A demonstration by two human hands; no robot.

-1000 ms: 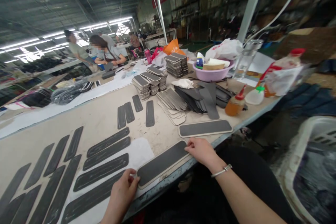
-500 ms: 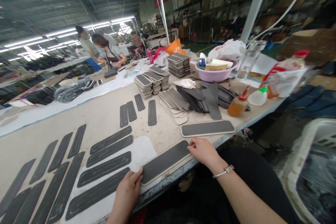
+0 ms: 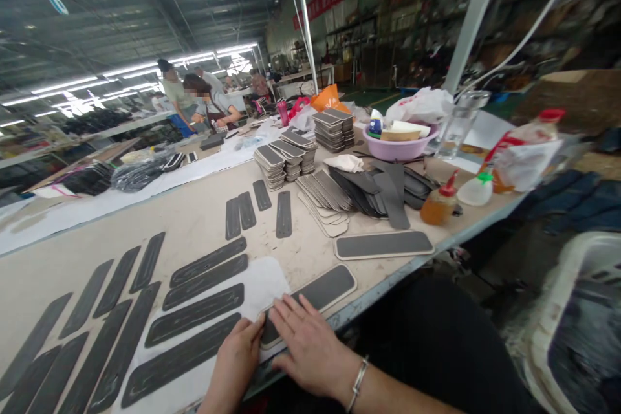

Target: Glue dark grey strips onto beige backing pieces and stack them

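A grey panel with a pale border [image 3: 326, 286] lies at the table's front edge. My left hand [image 3: 239, 352] pinches its near left end between thumb and fingers. Flat on the panel's left part, with fingers spread, rests my right hand [image 3: 306, 343], which covers some of its surface. A similar bordered panel [image 3: 383, 245] lies just behind, to the right. Dark strips with glossy streaks, such as the closest one [image 3: 182, 359], lie to the left, several of them on a white sheet [image 3: 264, 275].
Stacked bordered pieces [image 3: 270, 165] and a fanned pile [image 3: 323, 200] stand farther back. Right of them are a purple basin [image 3: 400, 147], a red-tipped glue bottle [image 3: 439, 202] and a green-capped bottle [image 3: 476, 190]. A white basket [image 3: 557, 317] is beside the table; people work beyond.
My right hand has moved left from the panel's far right end and now lies spread on its left part. My left hand keeps its hold. The view has shifted slightly.
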